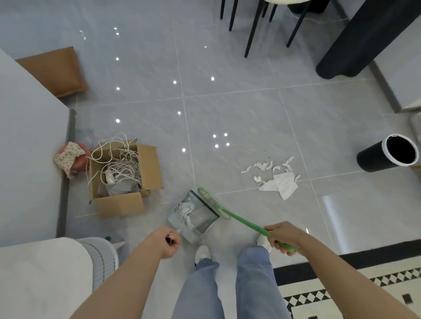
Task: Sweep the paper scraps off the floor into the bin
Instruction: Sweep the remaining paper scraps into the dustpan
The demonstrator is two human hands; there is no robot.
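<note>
White paper scraps [274, 174] lie scattered on the grey tiled floor [242, 117], at about two o'clock from the person's feet; torn strips sit on the far side and a larger crumpled sheet lies nearest the viewer. More white scraps already lie inside the grey dustpan [193, 215], which stands on the floor just ahead of the feet, at twelve o'clock. The green broom [223, 211] rests its head against the dustpan's far edge, its handle slanting back toward four o'clock. The right hand [283, 237] grips the handle's end, fingers curled round it. The left hand [169, 241] is closed round the dark top of the dustpan's handle. The black bin [387, 153], white-rimmed, stands at three o'clock from the scraps, well apart from them. At nine o'clock from the dustpan an open cardboard box [126, 178] holds a tangle of white cord. Black chair legs [255, 20] show at the top, at one o'clock.
</note>
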